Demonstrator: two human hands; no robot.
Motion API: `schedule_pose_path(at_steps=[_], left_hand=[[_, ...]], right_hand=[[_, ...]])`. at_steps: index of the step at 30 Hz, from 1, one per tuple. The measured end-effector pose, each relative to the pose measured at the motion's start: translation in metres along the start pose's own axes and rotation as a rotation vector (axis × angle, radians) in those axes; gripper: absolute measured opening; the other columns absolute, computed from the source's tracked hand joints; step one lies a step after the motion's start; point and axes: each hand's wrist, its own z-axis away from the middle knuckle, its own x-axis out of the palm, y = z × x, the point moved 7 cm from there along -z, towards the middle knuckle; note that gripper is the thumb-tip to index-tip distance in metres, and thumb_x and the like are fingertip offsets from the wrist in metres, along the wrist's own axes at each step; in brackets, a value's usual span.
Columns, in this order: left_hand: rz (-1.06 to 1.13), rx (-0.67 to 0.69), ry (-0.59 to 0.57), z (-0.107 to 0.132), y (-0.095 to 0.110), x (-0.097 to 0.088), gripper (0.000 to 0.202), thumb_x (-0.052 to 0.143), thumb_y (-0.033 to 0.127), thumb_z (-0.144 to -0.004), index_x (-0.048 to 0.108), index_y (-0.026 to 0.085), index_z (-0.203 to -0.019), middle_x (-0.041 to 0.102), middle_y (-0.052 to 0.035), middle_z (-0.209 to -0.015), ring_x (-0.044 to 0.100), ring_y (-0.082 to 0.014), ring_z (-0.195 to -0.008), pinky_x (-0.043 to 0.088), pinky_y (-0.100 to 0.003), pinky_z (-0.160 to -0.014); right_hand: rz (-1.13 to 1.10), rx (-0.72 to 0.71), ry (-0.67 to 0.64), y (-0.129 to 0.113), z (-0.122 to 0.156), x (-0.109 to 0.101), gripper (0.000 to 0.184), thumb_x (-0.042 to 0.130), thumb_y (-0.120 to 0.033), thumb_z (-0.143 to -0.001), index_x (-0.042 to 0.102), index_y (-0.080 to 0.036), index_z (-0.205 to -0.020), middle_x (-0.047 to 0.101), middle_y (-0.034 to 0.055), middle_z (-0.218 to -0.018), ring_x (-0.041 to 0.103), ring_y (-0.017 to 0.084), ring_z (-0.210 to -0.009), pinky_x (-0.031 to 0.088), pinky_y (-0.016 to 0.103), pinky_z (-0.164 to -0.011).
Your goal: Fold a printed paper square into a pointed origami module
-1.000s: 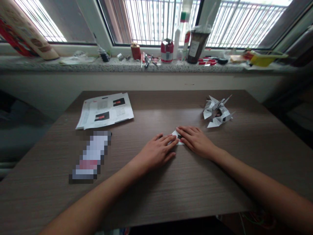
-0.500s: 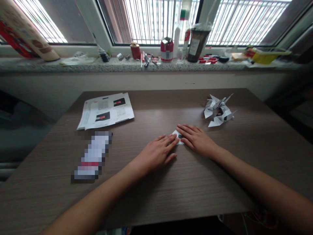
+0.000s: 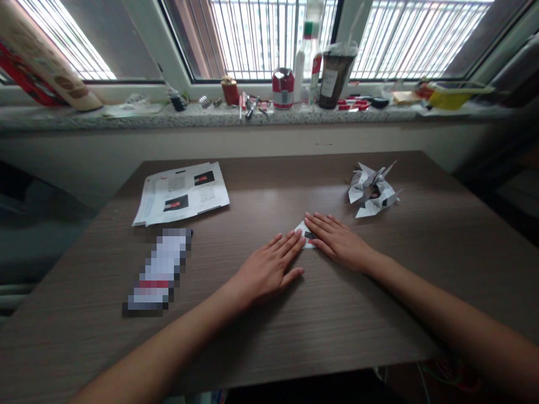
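A small folded piece of printed paper [image 3: 309, 236] lies flat on the brown table [image 3: 261, 185], partly covered by my fingers. My left hand [image 3: 273, 264] rests palm down with its fingers stretched out, the fingertips touching the paper's left side. From the right, my right hand [image 3: 339, 241] lies flat over the paper's other side, fingers extended. Neither hand grips it. Beyond my right hand sits a cluster of folded paper pieces [image 3: 381, 197] with pointed tips.
Printed sheets [image 3: 185, 191] lie stacked at the back left, with a pixelated phone-like object [image 3: 158, 272] in front of them. Along the windowsill [image 3: 236, 118] stand a red can [image 3: 283, 90], a bottle [image 3: 302, 73], a lidded cup of dark drink [image 3: 334, 78] and a yellow basket [image 3: 450, 100].
The view has shifted slightly. My hands stay flat at the paper, and a little more of its printed face shows between them.
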Motion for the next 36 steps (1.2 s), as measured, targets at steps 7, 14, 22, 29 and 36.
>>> schedule_pose_path(at_steps=[7, 14, 22, 29, 36], left_hand=[[-0.006, 0.024, 0.031, 0.002, -0.001, 0.003, 0.076, 0.027, 0.062, -0.108, 0.012, 0.015, -0.166, 0.015, -0.0104, -0.171, 0.012, -0.0199, -0.160, 0.013, -0.038, -0.129], [-0.015, 0.036, 0.022, 0.014, -0.002, -0.006, 0.073, 0.029, 0.060, -0.108, 0.011, 0.020, -0.166, 0.017, -0.0078, -0.171, 0.014, -0.0197, -0.159, 0.014, -0.039, -0.130], [-0.032, 0.003, -0.016, 0.034, -0.012, -0.007, 0.069, 0.031, 0.059, -0.109, 0.014, 0.024, -0.166, 0.017, -0.0045, -0.171, 0.017, -0.0194, -0.159, 0.011, -0.040, -0.130], [-0.034, -0.022, -0.017, 0.048, -0.020, -0.013, 0.066, 0.033, 0.056, -0.109, 0.016, 0.028, -0.166, 0.019, -0.0019, -0.171, 0.017, -0.0212, -0.159, 0.016, -0.042, -0.130], [-0.033, -0.013, 0.012, 0.049, -0.016, -0.017, 0.066, 0.035, 0.056, -0.109, 0.021, 0.024, -0.165, 0.028, -0.0053, -0.169, 0.024, -0.0215, -0.157, 0.016, -0.041, -0.130]], right_hand=[[0.005, -0.118, -0.054, -0.021, 0.012, -0.001, 0.070, 0.038, -0.048, -0.109, 0.003, -0.026, -0.166, 0.023, 0.0074, -0.170, 0.022, 0.023, -0.157, 0.019, 0.051, -0.129], [-0.009, -0.097, -0.027, -0.023, 0.012, -0.004, 0.072, 0.041, -0.053, -0.107, 0.008, -0.028, -0.167, 0.025, 0.0063, -0.169, 0.024, 0.024, -0.156, 0.019, 0.050, -0.129], [0.001, -0.088, -0.051, -0.022, 0.012, -0.001, 0.072, 0.039, -0.055, -0.107, 0.008, -0.027, -0.167, 0.025, 0.0075, -0.169, 0.025, 0.024, -0.156, 0.019, 0.052, -0.129], [-0.015, -0.075, -0.050, -0.023, 0.011, -0.002, 0.074, 0.039, -0.057, -0.107, 0.009, -0.027, -0.167, 0.024, 0.0070, -0.169, 0.026, 0.025, -0.156, 0.017, 0.051, -0.129], [-0.028, -0.070, -0.044, -0.022, 0.011, -0.002, 0.073, 0.042, -0.056, -0.106, 0.011, -0.027, -0.167, 0.024, 0.0069, -0.170, 0.027, 0.025, -0.156, 0.018, 0.051, -0.129]])
